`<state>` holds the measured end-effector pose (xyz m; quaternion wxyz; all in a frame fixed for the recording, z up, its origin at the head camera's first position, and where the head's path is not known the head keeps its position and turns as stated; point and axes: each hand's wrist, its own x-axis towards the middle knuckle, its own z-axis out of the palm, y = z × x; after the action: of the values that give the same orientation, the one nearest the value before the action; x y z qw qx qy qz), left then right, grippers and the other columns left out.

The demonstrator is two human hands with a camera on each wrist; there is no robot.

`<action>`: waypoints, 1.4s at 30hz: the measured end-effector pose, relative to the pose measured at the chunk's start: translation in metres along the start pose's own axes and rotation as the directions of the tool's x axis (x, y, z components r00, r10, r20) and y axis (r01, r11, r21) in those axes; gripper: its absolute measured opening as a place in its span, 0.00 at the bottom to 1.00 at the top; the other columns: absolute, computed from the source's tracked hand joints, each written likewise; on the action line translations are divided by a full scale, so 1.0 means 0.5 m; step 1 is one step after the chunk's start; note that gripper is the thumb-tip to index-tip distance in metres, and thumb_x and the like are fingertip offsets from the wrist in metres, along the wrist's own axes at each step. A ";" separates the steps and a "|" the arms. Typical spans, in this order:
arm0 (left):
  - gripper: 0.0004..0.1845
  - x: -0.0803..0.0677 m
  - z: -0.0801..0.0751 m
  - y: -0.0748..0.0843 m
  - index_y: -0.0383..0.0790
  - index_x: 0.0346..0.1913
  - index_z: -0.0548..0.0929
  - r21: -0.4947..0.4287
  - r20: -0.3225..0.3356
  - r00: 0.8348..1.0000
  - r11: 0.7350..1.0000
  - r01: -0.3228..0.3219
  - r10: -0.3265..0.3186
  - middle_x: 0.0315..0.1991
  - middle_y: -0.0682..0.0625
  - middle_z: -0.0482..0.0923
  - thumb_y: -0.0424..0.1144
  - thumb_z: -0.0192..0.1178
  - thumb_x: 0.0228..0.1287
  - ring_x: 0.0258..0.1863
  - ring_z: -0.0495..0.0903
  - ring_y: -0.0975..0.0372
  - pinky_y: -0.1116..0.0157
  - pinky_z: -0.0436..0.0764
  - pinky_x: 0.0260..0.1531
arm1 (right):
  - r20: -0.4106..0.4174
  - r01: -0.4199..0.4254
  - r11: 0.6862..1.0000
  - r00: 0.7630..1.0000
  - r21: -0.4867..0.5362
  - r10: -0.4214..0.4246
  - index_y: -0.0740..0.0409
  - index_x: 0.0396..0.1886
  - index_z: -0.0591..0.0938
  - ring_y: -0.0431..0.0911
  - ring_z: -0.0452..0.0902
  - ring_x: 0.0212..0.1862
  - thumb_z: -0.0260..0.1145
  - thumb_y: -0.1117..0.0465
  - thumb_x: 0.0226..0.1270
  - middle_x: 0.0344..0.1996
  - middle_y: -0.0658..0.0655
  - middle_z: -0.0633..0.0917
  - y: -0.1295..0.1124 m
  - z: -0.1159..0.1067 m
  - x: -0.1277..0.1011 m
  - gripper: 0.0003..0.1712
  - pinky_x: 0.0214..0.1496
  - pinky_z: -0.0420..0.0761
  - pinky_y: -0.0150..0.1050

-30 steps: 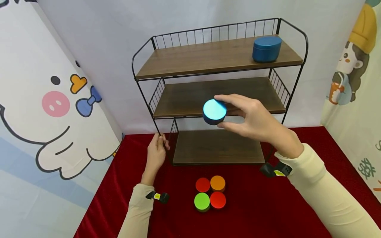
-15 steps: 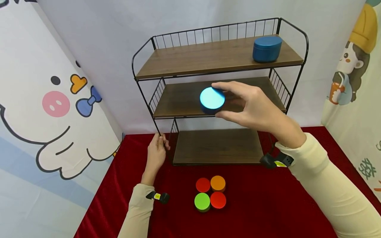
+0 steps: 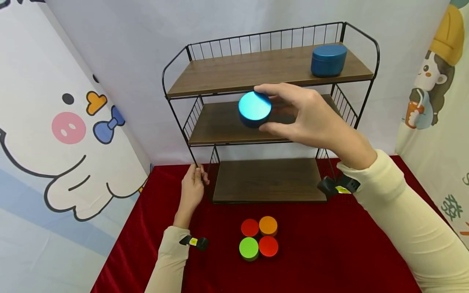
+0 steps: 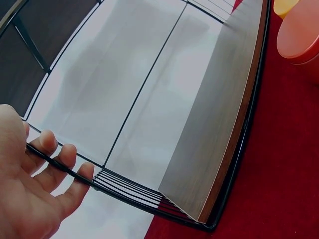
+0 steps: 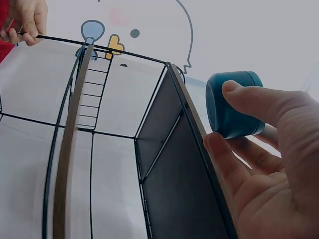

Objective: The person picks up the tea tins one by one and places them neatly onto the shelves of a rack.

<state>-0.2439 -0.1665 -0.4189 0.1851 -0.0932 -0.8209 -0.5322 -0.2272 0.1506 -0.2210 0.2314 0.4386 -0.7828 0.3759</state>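
Note:
My right hand [image 3: 305, 112] pinches a round blue tin [image 3: 254, 109] between thumb and fingers, held up in front of the middle board of the rack. In the right wrist view the blue tin [image 5: 234, 104] appears side-on, its lid seam showing. My left hand [image 3: 193, 185] grips the black left post of the three-tier shelf rack [image 3: 253, 181]; the left wrist view shows the fingers of this hand [image 4: 50, 174] curled round the black wire frame. On the top board, at the right end, stands a blue oval tin [image 3: 328, 61].
In front of the rack, on the dark red cloth [image 3: 311, 244], a red tin [image 3: 250, 228], an orange tin [image 3: 268, 226], a green tin [image 3: 248, 248] and another red tin [image 3: 268, 246] stand grouped. Printed cartoon curtains [image 3: 69, 122] flank the rack.
My right hand has risen with the round blue tin and shifted slightly left, from the middle board's front edge up toward the top board. The left hand has stayed on the post.

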 end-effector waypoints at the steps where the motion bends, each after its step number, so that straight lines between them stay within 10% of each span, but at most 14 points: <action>1: 0.17 0.000 0.000 0.000 0.22 0.40 0.70 0.000 0.000 1.000 1.000 0.001 -0.001 0.30 0.25 0.74 0.35 0.39 0.85 0.32 0.80 0.35 0.38 0.81 0.40 | 0.001 0.000 1.000 1.000 0.006 0.000 0.66 0.69 0.75 0.50 0.82 0.59 0.81 0.74 0.53 0.63 0.62 0.82 -0.001 -0.001 0.003 0.42 0.61 0.81 0.30; 15: 0.18 0.000 -0.001 0.001 0.21 0.40 0.70 0.001 0.005 1.000 1.000 0.002 -0.002 0.30 0.25 0.74 0.35 0.39 0.85 0.32 0.80 0.35 0.38 0.82 0.40 | 0.011 -0.011 1.000 1.000 0.007 0.011 0.66 0.69 0.75 0.53 0.82 0.62 0.78 0.71 0.59 0.66 0.62 0.80 -0.027 -0.009 0.058 0.38 0.65 0.81 0.40; 31: 0.16 -0.001 -0.005 0.002 0.23 0.40 0.71 0.010 0.018 1.000 1.000 0.003 -0.003 0.31 0.27 0.75 0.33 0.40 0.84 0.33 0.81 0.36 0.73 0.78 0.34 | 0.003 -0.020 0.999 1.000 -0.032 0.020 0.65 0.70 0.74 0.53 0.82 0.62 0.76 0.69 0.62 0.66 0.62 0.79 -0.013 -0.003 0.111 0.37 0.66 0.81 0.40; 42: 0.17 -0.001 -0.004 0.001 0.22 0.40 0.71 0.007 0.013 1.000 1.000 -0.007 0.007 0.31 0.26 0.75 0.34 0.40 0.84 0.32 0.80 0.36 0.66 0.80 0.34 | 0.036 -0.045 0.998 0.998 -0.049 0.047 0.63 0.70 0.74 0.51 0.81 0.62 0.76 0.66 0.64 0.65 0.60 0.80 -0.013 0.008 0.140 0.36 0.66 0.81 0.39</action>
<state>-0.2428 -0.1679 -0.4178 0.1820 -0.0987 -0.8236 -0.5280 -0.2571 0.1093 -0.1727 0.2187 0.4217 -0.8056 0.3541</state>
